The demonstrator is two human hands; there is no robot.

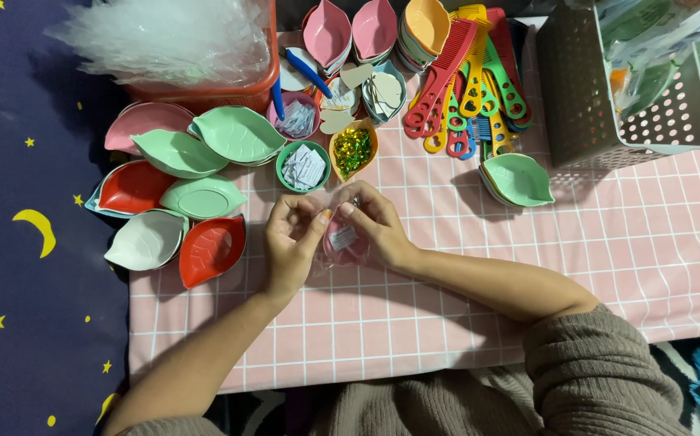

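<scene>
My left hand and my right hand meet over the pink checked tablecloth. Together they pinch the top of a small clear plastic bag with a pink item and a white label inside. Just beyond my fingers sit a green round cup of white paper slips and an orange leaf-shaped dish of green and gold glitter.
Leaf-shaped dishes in pink, green, red and white are piled at the left. A red basket holds clear bags. Coloured combs lie at the back, a green dish beside them, a grey perforated basket at right.
</scene>
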